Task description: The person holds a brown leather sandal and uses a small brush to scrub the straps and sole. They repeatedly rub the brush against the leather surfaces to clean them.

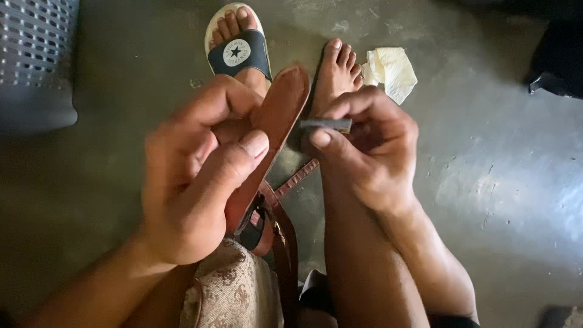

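Note:
My left hand (pixel 194 176) grips a brown leather sandal (pixel 276 115) by its sole, thumb pressed on the upper face, toe end pointing away from me. Its brown straps (pixel 285 231) hang down between my knees. My right hand (pixel 370 146) pinches a small dark flat piece (pixel 328 124) between thumb and fingers, its tip touching the sandal's right edge. Below the hands are my two feet: the left one in a white-soled slide with a dark band (pixel 238 51), the right one bare (pixel 337 70).
A crumpled pale cloth or paper (pixel 392 70) lies on the grey concrete floor (pixel 486 182) beside the bare foot. A grey perforated plastic basket (pixel 36 61) stands at the far left. A dark object (pixel 555 58) sits at the upper right. Patterned fabric (pixel 234 291) covers my lap.

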